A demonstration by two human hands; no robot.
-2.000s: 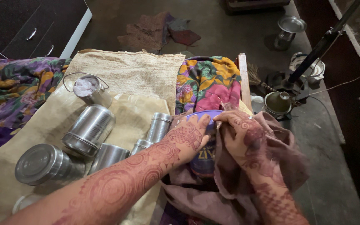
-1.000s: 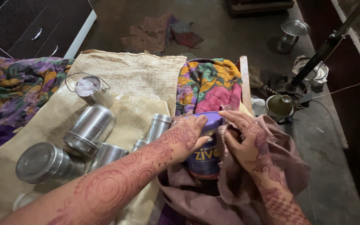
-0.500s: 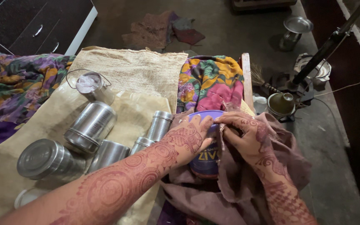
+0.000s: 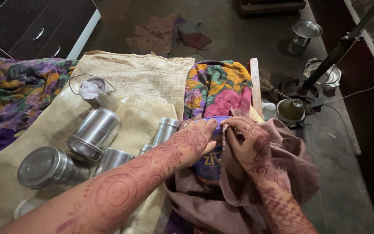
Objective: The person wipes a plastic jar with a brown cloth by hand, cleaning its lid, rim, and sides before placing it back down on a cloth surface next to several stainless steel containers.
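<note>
My left hand grips a blue plastic jar near its top rim, low in the middle of the view. My right hand presses a brownish-mauve cloth against the jar's right side and rim. The cloth drapes under and around the jar, hiding its base. Both forearms carry dark red henna patterns. Several steel canisters lie just left of my left arm; the closest is a slim one.
Steel canisters lie on burlap sacking. A small steel pail with a wire handle stands behind them. A floral cloth lies beyond the jar. Metal pots and a dark pole stand at right.
The jar stays between my hands while my right hand shifts the cloth slightly over its rim and side. The view has drifted a little.
</note>
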